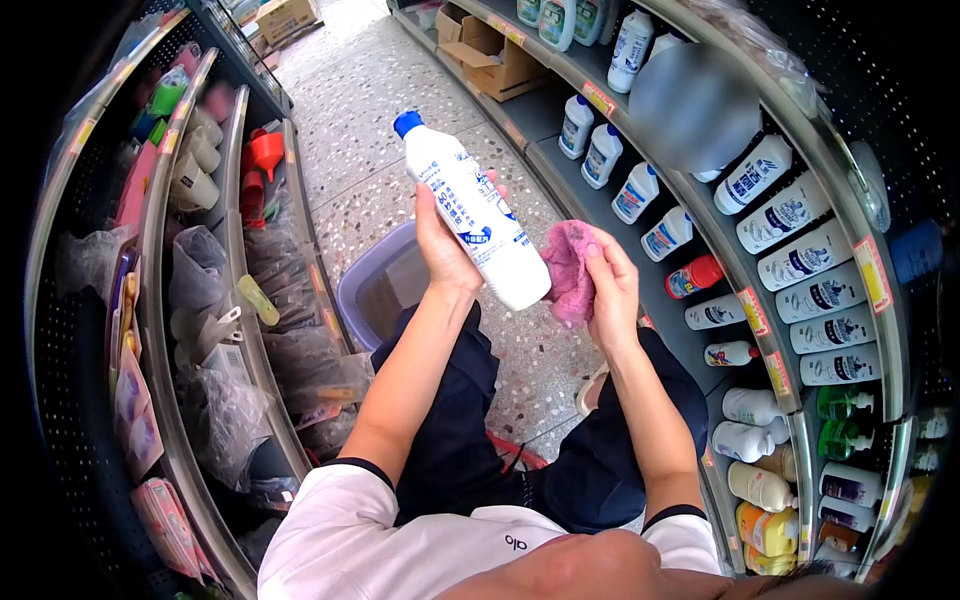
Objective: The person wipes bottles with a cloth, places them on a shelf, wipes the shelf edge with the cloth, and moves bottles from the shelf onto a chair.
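Observation:
A white plastic bottle (478, 220) with a blue cap and blue printing is tilted in front of me, its cap toward the upper left. My left hand (447, 240) is wrapped around the bottle's middle. In my right hand (612, 285) is a crumpled pink cloth (572, 270), held close beside the bottle's base. Whether the cloth touches the bottle I cannot tell. Below and left of the bottle, a lavender basin (352, 292) with water in it stands on the floor.
Shelves on the right hold rows of cleaner bottles (634, 192) and a red bottle (694, 276). Left shelves carry plastic-wrapped goods and a red funnel (266, 152). A cardboard box (492, 62) sits on the lower right shelf. Speckled floor (345, 120) runs between.

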Available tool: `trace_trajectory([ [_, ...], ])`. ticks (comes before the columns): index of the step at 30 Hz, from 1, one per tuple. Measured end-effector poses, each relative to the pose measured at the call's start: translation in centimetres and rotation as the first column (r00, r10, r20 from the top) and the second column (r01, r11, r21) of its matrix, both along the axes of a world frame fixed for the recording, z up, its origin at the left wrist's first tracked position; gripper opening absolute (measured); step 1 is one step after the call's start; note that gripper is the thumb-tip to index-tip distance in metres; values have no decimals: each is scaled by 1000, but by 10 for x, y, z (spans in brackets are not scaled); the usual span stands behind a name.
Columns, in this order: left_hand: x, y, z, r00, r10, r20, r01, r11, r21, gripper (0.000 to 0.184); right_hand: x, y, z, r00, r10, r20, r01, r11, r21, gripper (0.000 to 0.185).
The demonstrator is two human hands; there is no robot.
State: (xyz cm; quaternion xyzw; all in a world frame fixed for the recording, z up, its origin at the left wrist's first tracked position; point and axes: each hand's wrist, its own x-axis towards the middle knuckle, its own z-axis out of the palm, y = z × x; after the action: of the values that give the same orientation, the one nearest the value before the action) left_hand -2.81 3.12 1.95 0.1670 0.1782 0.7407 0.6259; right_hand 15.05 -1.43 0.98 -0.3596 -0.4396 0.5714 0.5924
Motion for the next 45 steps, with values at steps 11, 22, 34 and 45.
trace_trajectory([
  [11,0,15,-23,974,-150,167,172,977,-125,63,23,12,5,972,-184,149,148,962,228,30],
  [22,17,-3,-13,926,-378,-21,378,926,0,64,1,-14,34,720,-224,657,-434,593,678,30],
  [34,30,-26,-27,743,-658,-122,668,739,85,64,4,-6,41,635,-548,544,-223,544,809,33],
  [45,42,-34,-31,783,-610,-122,610,791,-41,62,-3,10,30,724,-587,362,204,684,700,26],
])
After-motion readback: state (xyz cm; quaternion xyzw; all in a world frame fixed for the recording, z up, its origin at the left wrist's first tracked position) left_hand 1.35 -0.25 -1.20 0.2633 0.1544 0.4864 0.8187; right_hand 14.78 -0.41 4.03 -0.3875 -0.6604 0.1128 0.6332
